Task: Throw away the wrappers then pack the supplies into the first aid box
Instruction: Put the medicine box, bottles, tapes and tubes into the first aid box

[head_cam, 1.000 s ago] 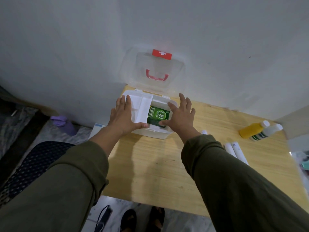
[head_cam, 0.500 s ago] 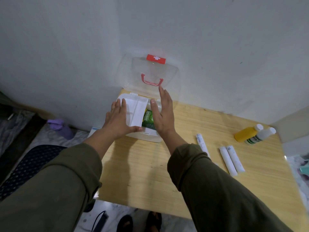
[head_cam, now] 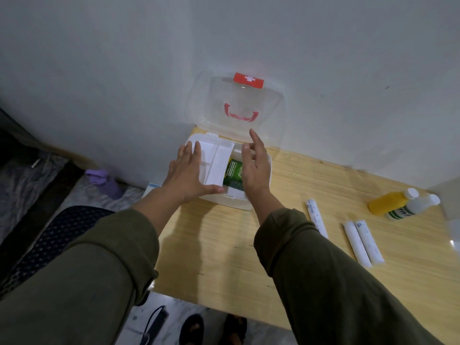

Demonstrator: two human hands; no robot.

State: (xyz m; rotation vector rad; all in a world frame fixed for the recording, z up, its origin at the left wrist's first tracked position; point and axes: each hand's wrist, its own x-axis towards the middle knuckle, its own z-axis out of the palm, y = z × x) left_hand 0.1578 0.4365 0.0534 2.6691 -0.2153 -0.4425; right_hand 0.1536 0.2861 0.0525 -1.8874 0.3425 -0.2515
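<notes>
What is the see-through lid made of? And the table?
The lid looks like clear, glossy plastic: the wall shows through it, and it carries a red handle. The table looks like pale wood or a wood-look laminate, smooth and slightly shiny, with grain lines running along it. Which one, I cannot tell.

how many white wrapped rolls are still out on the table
3: one roll just right of the right sleeve, partly hidden by it, and a touching pair further right, left roll and right roll. More may sit hidden.
</notes>
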